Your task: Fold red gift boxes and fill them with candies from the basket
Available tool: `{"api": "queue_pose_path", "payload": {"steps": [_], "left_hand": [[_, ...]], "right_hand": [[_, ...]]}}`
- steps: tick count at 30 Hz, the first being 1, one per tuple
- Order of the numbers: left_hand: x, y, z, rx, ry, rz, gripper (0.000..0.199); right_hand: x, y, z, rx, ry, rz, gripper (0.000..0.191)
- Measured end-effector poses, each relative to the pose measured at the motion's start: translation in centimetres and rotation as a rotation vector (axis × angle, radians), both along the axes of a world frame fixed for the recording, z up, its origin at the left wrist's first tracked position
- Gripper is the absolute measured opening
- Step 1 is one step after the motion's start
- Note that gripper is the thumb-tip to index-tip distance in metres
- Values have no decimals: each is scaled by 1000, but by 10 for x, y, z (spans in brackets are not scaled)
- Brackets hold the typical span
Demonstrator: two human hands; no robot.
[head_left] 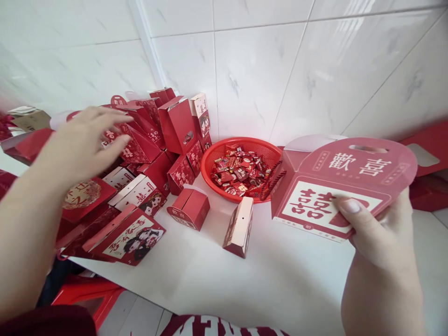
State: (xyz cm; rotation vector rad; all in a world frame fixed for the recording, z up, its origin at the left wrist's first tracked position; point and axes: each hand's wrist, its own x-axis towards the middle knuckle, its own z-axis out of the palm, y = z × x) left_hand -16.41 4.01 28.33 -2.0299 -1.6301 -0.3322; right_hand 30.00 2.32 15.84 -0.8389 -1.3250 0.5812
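Observation:
My right hand (pixel 378 228) grips a dusty-red paper gift box (pixel 329 186) by its lower right side, thumb on the printed front. The box has a rounded top flap with a handle slot, and it is held above the table. My left hand (pixel 91 135) is raised over the heap of red gift boxes (pixel 147 135) at the left, fingers spread, nothing in them. A small red box (pixel 191 207) and a narrow cream-and-red box (pixel 240 228) stand on the table between my hands.
A red plastic basket (pixel 206 175) of wrapped sweets stands against the tiled wall (pixel 259 70). More boxes lie near the left edge of the white table (pixel 203 275). A red stool (pixel 91 296) is below. Further red packaging (pixel 430 149) sits at the far right.

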Motion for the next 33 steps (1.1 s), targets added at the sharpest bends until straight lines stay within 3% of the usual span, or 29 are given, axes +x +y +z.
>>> {"api": "queue_pose_path", "payload": {"steps": [2,5,8,11,13,20,28,31,33], "left_hand": [[37,-25,-27,-47,-94,-67,48],[81,-51,-88,-153,-179,-90,52],[102,-62,-149,-180,-114,-13,68],[106,-67,-186,-193,-79,69,57],[102,-71,-193,-187,-68,117,48],[79,-75,-185,-120,-4,219,38],[50,-46,-202,-102,-54,115,38],[60,-47,-200,-5,-89,86,40],[81,-57,-197,64,-161,-8,44]], "right_hand": [[0,1,1,14,4,-3,84],[0,1,2,29,13,-8,83],[-1,1,2,30,20,-21,83],[1,2,2,28,8,-23,84],[2,3,1,25,3,-37,85],[0,4,-1,-14,-32,-29,81],[-2,3,-2,-19,-13,-28,82],[-1,4,-2,12,-27,-32,81],[-1,5,-2,31,-32,-38,81]]}}
